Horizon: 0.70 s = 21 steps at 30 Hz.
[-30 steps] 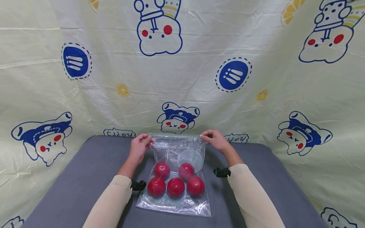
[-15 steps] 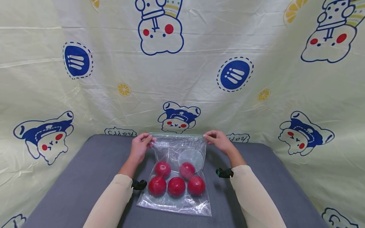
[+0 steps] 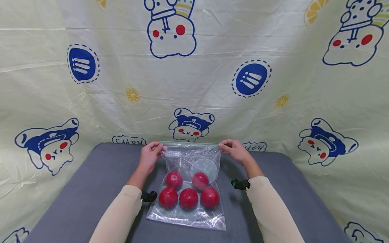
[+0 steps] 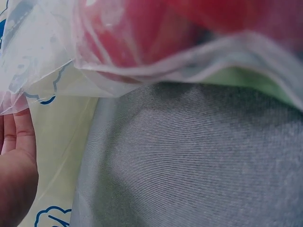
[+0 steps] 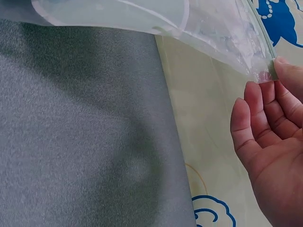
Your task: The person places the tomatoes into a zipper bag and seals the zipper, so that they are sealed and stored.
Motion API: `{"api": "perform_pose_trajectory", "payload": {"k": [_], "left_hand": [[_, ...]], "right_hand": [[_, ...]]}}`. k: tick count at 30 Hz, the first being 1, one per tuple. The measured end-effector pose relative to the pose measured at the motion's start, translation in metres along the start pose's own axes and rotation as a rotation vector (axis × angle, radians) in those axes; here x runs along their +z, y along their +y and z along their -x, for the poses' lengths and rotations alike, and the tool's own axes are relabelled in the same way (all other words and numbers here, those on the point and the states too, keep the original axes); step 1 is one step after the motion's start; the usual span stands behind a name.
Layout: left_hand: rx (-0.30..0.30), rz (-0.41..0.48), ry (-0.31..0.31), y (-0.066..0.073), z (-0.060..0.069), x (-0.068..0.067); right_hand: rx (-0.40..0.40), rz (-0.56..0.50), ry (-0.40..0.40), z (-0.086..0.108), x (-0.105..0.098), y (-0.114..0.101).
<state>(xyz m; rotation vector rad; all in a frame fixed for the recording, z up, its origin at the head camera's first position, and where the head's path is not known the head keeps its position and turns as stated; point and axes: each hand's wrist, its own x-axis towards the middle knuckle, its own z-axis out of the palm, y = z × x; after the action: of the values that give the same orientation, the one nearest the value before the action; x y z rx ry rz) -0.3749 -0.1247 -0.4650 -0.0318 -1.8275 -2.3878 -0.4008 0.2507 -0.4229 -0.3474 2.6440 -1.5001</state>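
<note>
A clear zip bag [image 3: 182, 160] lies mid-table in the head view, its green zip strip [image 3: 189, 143] along the far edge. Inside are several red balls [image 3: 188, 199] and a pale round disc [image 3: 209, 167], partly behind one ball. My left hand [image 3: 149, 156] pinches the bag's far left corner between thumb and fingers. At the far right corner, my right hand [image 3: 235, 151] pinches the end of the zip strip. The right wrist view shows thumb and fingertips on that corner of the bag [image 5: 227, 42]. In the left wrist view, the bag's plastic covers the left fingertips.
The grey table [image 3: 100, 175] spreads out on both sides of the bag. Behind it hangs a pale cloth [image 3: 194, 84] printed with cartoon figures and orange slices. Black wrist cameras [image 3: 149, 196] are strapped by both sleeves.
My right hand has shifted slightly to the right along the zip strip to its end. The left hand keeps its hold, and the bag with the balls stays almost where it was.
</note>
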Motion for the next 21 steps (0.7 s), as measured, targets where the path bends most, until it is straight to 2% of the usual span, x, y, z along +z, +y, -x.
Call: {"api": "perform_pose_trajectory", "payload": {"k": [7,12,15,21], "left_hand": [[-0.004,-0.029,0.035,-0.002,-0.001,0.000],[-0.029,-0.103,0.056,-0.004,-0.006,0.001],[-0.053,-0.145,0.058,-0.003,-0.009,0.004],[-0.092,-0.188,0.069,-0.004,-0.016,0.007]], "right_hand": [[0.019,-0.023,0.013,-0.002,0.000,0.002],[0.034,-0.099,0.089,-0.006,0.007,0.009],[0.095,-0.173,0.123,-0.008,0.012,0.014],[0.248,-0.286,0.137,-0.013,0.024,0.022]]}}
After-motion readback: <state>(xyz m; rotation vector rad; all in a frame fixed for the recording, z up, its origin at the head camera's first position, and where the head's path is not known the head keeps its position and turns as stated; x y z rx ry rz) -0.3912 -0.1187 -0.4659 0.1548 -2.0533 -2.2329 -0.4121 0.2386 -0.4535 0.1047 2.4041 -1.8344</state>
